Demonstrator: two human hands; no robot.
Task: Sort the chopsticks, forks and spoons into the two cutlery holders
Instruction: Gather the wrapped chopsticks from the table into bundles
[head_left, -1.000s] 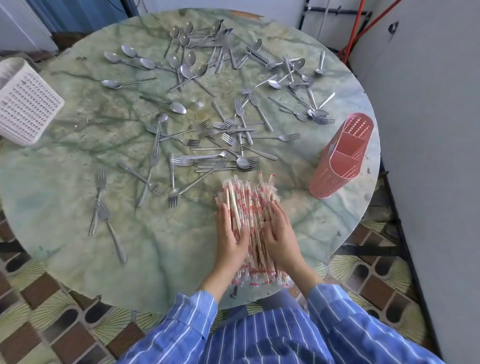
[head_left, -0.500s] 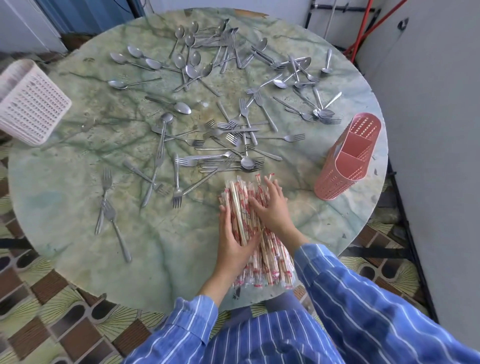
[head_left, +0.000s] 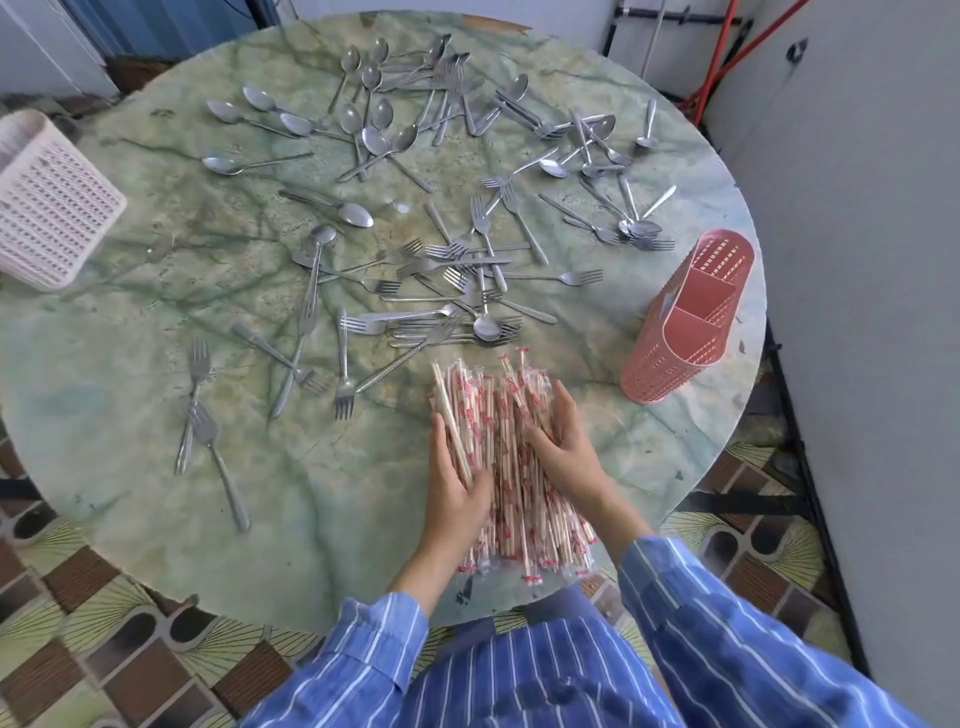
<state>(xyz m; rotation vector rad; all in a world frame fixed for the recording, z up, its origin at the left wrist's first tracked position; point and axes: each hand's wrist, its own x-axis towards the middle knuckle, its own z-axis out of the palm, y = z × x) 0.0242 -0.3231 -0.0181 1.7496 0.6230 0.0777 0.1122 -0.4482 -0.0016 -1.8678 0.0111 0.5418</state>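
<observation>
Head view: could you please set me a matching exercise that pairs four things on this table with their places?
Things
1. pink cutlery holder
2. white cutlery holder
3. wrapped chopsticks
4. cluster of spoons

Places
A. far side of the table
B. between the left hand and the right hand
C. left edge of the table
D. right edge of the table

Pairs: 1-D, 2-C, 3-B, 4-A
</observation>
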